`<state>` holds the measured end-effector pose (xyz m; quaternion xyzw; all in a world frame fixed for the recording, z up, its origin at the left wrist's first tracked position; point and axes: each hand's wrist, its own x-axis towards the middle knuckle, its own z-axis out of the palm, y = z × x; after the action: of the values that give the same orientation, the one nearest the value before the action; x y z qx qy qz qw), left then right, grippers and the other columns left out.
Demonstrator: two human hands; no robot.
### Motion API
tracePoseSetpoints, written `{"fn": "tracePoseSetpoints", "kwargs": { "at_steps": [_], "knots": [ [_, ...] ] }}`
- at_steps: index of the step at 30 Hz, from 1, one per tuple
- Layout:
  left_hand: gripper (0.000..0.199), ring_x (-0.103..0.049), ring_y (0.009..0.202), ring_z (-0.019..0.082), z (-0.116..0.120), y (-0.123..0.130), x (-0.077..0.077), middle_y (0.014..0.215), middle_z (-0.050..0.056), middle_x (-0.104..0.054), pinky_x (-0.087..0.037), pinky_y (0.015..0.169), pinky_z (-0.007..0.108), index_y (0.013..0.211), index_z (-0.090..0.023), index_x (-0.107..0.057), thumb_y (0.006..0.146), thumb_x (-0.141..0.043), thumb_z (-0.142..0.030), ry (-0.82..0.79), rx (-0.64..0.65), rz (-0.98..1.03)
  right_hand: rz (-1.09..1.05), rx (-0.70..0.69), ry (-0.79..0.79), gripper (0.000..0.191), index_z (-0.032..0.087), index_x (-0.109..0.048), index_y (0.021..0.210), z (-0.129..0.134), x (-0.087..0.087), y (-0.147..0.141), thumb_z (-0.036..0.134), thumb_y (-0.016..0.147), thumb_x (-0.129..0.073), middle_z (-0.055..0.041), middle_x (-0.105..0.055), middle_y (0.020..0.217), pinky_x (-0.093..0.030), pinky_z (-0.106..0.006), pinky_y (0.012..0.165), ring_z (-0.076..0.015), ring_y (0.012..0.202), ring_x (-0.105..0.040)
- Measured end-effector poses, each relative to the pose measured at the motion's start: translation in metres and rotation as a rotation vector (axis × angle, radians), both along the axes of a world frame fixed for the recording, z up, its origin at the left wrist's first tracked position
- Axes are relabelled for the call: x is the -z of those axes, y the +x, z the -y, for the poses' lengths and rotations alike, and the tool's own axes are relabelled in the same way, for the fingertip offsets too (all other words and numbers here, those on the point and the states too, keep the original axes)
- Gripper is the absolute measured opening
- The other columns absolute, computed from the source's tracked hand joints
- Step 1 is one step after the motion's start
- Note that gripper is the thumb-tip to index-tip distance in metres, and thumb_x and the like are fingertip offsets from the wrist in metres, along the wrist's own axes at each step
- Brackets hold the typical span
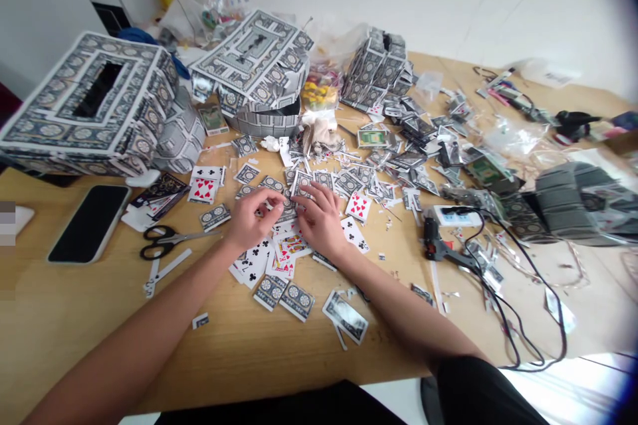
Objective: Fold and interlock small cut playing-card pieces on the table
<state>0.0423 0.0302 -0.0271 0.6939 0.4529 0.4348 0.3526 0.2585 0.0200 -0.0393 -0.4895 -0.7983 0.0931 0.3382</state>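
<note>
My left hand (pixel 255 218) is curled, thumb and forefinger brought together in a pinch. Whatever lies between those fingertips is too small to make out. Close beside it, my right hand (pixel 321 218) rests palm down over the cards, fingers stretched forward and slightly apart. A patterned playing card (pixel 302 183) lies at its fingertips. Face-up cards, among them a seven of clubs (pixel 255 264) and a king (pixel 294 244), spread below both hands. Nearer to me are two folded patterned card pieces (pixel 298 300). Black-handled scissors (pixel 164 239) lie left of my left hand.
Boxes covered in cards (pixel 149 96) (pixel 294 76) stand at the back left, with a smaller one (pixel 379 66) behind. A black phone (pixel 90 224) lies left. On the right are a glue gun (pixel 443 249), its black cable (pixel 543 279), and a curved card structure (pixel 573 202). Scraps cover the middle.
</note>
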Motion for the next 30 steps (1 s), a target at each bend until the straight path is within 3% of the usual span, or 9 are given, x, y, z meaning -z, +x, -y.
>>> {"fn": "tracePoseSetpoints", "kwargs": {
  "at_steps": [3, 6, 10, 16, 20, 22, 27, 30],
  "knots": [
    [0.017, -0.071, 0.093, 0.021, 0.001, 0.005, -0.001, 0.103, 0.007, -0.077, -0.059, 0.083, 0.034, 0.106, -0.022, -0.072, 0.103, -0.057, -0.029, 0.137, -0.091, -0.174, 0.062, 0.024, -0.020, 0.031, 0.026, -0.075, 0.132, -0.001, 0.004, 0.000, 0.025, 0.102, -0.065, -0.0119, -0.068, 0.150, -0.036, -0.059, 0.125, -0.0363, 0.150, -0.049],
    [0.020, -0.072, 0.105, 0.027, 0.001, 0.008, 0.003, 0.105, 0.009, -0.079, -0.057, 0.100, 0.044, 0.112, -0.021, -0.071, 0.102, -0.054, -0.022, 0.241, -0.103, -0.335, 0.074, 0.027, -0.012, 0.036, 0.025, -0.074, 0.135, -0.002, 0.007, 0.001, 0.035, 0.101, -0.073, -0.0136, -0.068, 0.151, -0.037, -0.059, 0.125, -0.0376, 0.150, -0.049],
    [0.025, -0.070, 0.114, 0.032, 0.001, 0.010, 0.008, 0.111, 0.010, -0.081, -0.054, 0.106, 0.051, 0.122, -0.021, -0.070, 0.100, -0.058, -0.020, 0.266, -0.139, -0.485, 0.062, 0.004, 0.007, 0.029, 0.026, -0.077, 0.132, -0.004, 0.009, 0.002, 0.035, 0.105, -0.071, -0.0105, -0.070, 0.149, -0.039, -0.057, 0.123, -0.0356, 0.148, -0.052],
    [0.026, -0.070, 0.118, 0.029, 0.004, 0.008, 0.004, 0.116, 0.009, -0.080, -0.054, 0.109, 0.048, 0.126, -0.021, -0.070, 0.102, -0.059, -0.025, 0.303, -0.074, -0.387, -0.024, -0.032, 0.017, 0.024, 0.029, -0.079, 0.124, -0.003, 0.004, 0.003, 0.025, 0.111, -0.059, -0.0067, -0.079, 0.133, -0.045, -0.055, 0.118, -0.0308, 0.136, -0.062],
    [0.031, -0.070, 0.121, 0.028, 0.005, 0.009, 0.000, 0.123, 0.010, -0.078, -0.054, 0.113, 0.048, 0.132, -0.021, -0.067, 0.102, -0.062, -0.025, 0.320, 0.000, -0.334, -0.089, -0.002, 0.057, 0.023, 0.028, -0.078, 0.118, -0.002, 0.000, 0.001, 0.025, 0.111, -0.056, -0.0097, -0.077, 0.131, -0.050, -0.053, 0.113, -0.0307, 0.130, -0.063],
    [0.032, -0.070, 0.122, 0.029, 0.005, 0.010, 0.001, 0.124, 0.010, -0.078, -0.055, 0.112, 0.049, 0.133, -0.022, -0.067, 0.101, -0.062, -0.023, 0.298, 0.020, -0.343, -0.060, -0.002, 0.037, 0.022, 0.025, -0.075, 0.125, -0.002, 0.000, 0.001, 0.029, 0.109, -0.061, -0.0129, -0.075, 0.134, -0.049, -0.053, 0.115, -0.0323, 0.131, -0.063],
    [0.032, -0.071, 0.121, 0.029, 0.003, 0.010, 0.008, 0.123, 0.010, -0.078, -0.056, 0.111, 0.049, 0.131, -0.023, -0.066, 0.099, -0.062, -0.018, 0.256, -0.002, -0.366, 0.032, 0.023, -0.062, 0.056, 0.019, -0.061, 0.151, -0.004, 0.004, -0.001, 0.040, 0.100, -0.072, -0.0185, -0.067, 0.151, -0.045, -0.058, 0.120, -0.0383, 0.139, -0.060],
    [0.034, -0.069, 0.124, 0.031, 0.001, 0.010, 0.011, 0.125, 0.011, -0.076, -0.054, 0.113, 0.051, 0.132, -0.021, -0.065, 0.098, -0.066, -0.019, 0.267, -0.014, -0.410, -0.004, 0.017, -0.067, 0.044, 0.022, -0.063, 0.148, -0.005, 0.004, -0.001, 0.036, 0.106, -0.063, -0.0158, -0.071, 0.146, -0.044, -0.057, 0.122, -0.0359, 0.139, -0.063]
  ]
}}
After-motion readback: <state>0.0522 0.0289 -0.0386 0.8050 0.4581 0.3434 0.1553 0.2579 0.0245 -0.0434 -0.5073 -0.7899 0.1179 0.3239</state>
